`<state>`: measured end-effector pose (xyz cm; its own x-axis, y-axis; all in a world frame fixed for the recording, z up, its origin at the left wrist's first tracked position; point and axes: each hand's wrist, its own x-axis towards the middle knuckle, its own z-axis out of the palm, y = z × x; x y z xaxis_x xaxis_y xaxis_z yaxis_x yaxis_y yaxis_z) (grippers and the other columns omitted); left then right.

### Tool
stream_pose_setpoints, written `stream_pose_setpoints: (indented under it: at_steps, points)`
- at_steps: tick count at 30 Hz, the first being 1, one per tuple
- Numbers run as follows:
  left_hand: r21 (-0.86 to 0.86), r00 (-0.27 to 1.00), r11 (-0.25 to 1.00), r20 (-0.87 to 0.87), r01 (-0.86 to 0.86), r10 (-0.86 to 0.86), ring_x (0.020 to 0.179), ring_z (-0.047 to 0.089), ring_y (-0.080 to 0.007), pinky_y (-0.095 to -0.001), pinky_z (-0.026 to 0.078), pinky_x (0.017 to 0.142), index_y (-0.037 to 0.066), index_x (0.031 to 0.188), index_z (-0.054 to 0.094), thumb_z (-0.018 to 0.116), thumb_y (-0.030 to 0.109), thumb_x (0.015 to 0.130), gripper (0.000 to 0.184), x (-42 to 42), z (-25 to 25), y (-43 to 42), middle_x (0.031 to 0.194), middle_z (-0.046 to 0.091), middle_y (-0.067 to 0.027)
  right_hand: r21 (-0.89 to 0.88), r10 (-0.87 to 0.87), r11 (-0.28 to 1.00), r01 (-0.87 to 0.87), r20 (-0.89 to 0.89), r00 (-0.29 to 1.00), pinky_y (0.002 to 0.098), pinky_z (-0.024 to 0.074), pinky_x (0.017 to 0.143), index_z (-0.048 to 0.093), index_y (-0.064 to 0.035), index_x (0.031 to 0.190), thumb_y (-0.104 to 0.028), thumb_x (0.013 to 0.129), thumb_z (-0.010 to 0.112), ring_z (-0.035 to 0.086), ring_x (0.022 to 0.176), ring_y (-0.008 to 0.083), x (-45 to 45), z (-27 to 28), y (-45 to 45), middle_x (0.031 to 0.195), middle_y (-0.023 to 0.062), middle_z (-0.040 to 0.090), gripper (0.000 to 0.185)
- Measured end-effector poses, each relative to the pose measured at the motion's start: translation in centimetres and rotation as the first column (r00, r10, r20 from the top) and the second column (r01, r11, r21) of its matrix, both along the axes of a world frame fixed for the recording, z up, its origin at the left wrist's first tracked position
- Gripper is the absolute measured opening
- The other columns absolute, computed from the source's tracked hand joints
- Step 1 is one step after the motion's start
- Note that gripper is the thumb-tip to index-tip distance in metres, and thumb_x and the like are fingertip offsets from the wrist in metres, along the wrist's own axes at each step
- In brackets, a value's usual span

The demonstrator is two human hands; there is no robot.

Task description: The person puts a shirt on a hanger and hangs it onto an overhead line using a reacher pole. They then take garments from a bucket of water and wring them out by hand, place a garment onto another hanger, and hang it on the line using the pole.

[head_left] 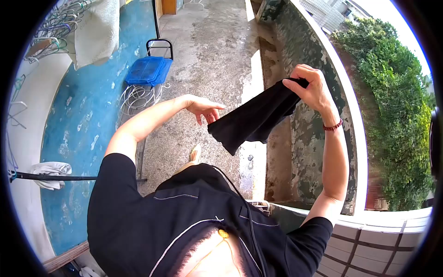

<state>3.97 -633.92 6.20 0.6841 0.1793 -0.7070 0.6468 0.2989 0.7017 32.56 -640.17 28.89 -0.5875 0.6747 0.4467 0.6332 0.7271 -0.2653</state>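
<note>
A piece of black cloth (258, 117), perhaps a small garment, hangs slantwise in front of me. My right hand (312, 87) pinches its upper right corner between thumb and fingers, and a dark red bead bracelet circles that wrist. At the cloth's lower left edge is my left hand (204, 109), thumb stretched out and fingers apart. Its fingertips come close to the fabric; whether they touch it I cannot tell. The cloth's free end droops in folds between the two hands.
On the left, a blue plastic folded item (147, 70) rests on a black-framed cart above coiled wire hangers (140, 99). More hangers (60, 27) hang along the blue wall. A peeling parapet (314, 138) runs along the right, with trees beyond. A dark pole (55, 177) juts in from the left.
</note>
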Motion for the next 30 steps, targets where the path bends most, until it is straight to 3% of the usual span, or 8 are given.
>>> stream_pose_setpoints:
  at_steps: [5, 8, 13, 16, 22, 26, 28, 30]
  points:
    - [0.221, 0.977, 0.952, -0.008, 0.212, -0.215, 0.056, 0.054, -0.0102, -0.0248, 0.038, 0.048, 0.006, 0.084, 0.057, 0.052, 0.037, 0.084, 0.032, 5.7, -7.7, 7.7, 0.074, 0.058, -0.0006, 0.084, -0.027, 0.996, 0.014, 0.162, 0.986, 0.0310, 0.0415, 0.055, 0.054, -0.0015, 0.062, -0.018, 0.070, 0.070, 0.050, 0.060, 0.0225, -0.6, 1.3, 8.8, 0.061, 0.0081, 0.052, 0.024]
    - [0.391, 0.910, 0.836, -0.011, 0.385, -0.414, 0.047, 0.043, -0.0120, -0.0303, 0.032, 0.041, 0.005, 0.059, 0.049, 0.056, 0.029, 0.077, 0.030, 9.3, -12.1, 13.0, 0.055, 0.047, -0.0023, 0.088, -0.182, 0.983, 0.162, 0.304, 0.935, 0.0324, 0.0407, 0.050, 0.048, -0.0033, 0.051, -0.018, 0.071, 0.067, 0.049, 0.057, 0.0212, 0.9, 1.4, 13.3, 0.054, 0.0058, 0.049, 0.032]
    - [0.549, 0.817, 0.646, -0.128, 0.531, -0.563, 0.056, 0.057, -0.0212, -0.0378, 0.045, 0.052, -0.003, 0.070, 0.061, 0.052, 0.033, 0.078, 0.038, 10.3, -20.7, 22.4, 0.065, 0.061, -0.0115, 0.098, -0.441, 0.877, 0.470, 0.552, 0.707, 0.0365, 0.0450, 0.060, 0.057, -0.0047, 0.073, -0.017, 0.065, 0.065, 0.058, 0.069, 0.0242, 8.1, -4.3, 20.8, 0.068, 0.0074, 0.055, 0.017]
    - [0.426, 0.787, 0.666, -0.415, 0.612, -0.457, 0.058, 0.058, -0.0210, -0.0367, 0.044, 0.051, 0.000, 0.073, 0.065, 0.052, 0.046, 0.080, 0.048, 8.5, -15.4, 27.7, 0.067, 0.063, -0.0093, 0.068, -0.524, 0.742, 0.667, 0.679, 0.514, 0.0400, 0.0461, 0.070, 0.057, -0.0020, 0.096, -0.021, 0.059, 0.070, 0.059, 0.082, 0.0288, 11.9, -9.7, 25.0, 0.092, 0.0148, 0.054, 0.043]
    - [0.314, 0.601, 0.583, -0.693, 0.749, -0.399, 0.060, 0.059, -0.0212, -0.0334, 0.048, 0.057, 0.007, 0.062, 0.069, 0.063, 0.062, 0.066, 0.055, 7.8, -12.9, 41.7, 0.064, 0.062, -0.0075, -0.149, -0.347, 0.550, 0.822, 0.854, 0.387, 0.0343, 0.0492, 0.065, 0.067, -0.0058, 0.069, -0.027, 0.058, 0.062, 0.064, 0.075, 0.0268, 20.6, -24.8, 35.0, 0.075, 0.0150, 0.065, 0.024]
    - [0.410, 0.604, 0.517, -0.742, 0.751, -0.290, 0.074, 0.064, -0.0245, -0.0373, 0.051, 0.063, 0.008, 0.079, 0.070, 0.072, 0.052, 0.061, 0.048, 8.5, -12.8, 48.1, 0.073, 0.066, -0.0093, -0.287, -0.389, 0.416, 0.863, 0.801, 0.454, 0.0383, 0.0505, 0.068, 0.067, -0.0044, 0.075, -0.017, 0.061, 0.058, 0.064, 0.077, 0.0313, 25.0, -33.7, 41.7, 0.079, 0.0175, 0.065, 0.021]
    - [0.444, 0.506, 0.356, -0.856, 0.822, -0.102, 0.081, 0.065, -0.0258, -0.0384, 0.052, 0.067, 0.007, 0.086, 0.069, 0.070, 0.034, 0.068, 0.032, 9.2, -15.1, 51.8, 0.079, 0.067, -0.0108, -0.353, -0.461, 0.395, 0.848, 0.722, 0.516, 0.0390, 0.0507, 0.067, 0.066, -0.0033, 0.074, -0.014, 0.061, 0.057, 0.063, 0.077, 0.0341, 25.7, -35.5, 45.0, 0.078, 0.0196, 0.064, 0.019]
    - [0.690, 0.640, 0.352, -0.721, 0.632, 0.264, 0.079, 0.065, -0.0238, -0.0369, 0.053, 0.064, 0.007, 0.083, 0.069, 0.060, 0.014, 0.071, 0.016, 9.1, -15.7, 54.9, 0.083, 0.067, -0.0106, -0.417, -0.451, 0.369, 0.831, 0.702, 0.552, 0.0375, 0.0507, 0.065, 0.066, -0.0042, 0.071, -0.016, 0.059, 0.058, 0.063, 0.074, 0.0327, 25.7, -37.1, 48.1, 0.074, 0.0183, 0.063, 0.018]
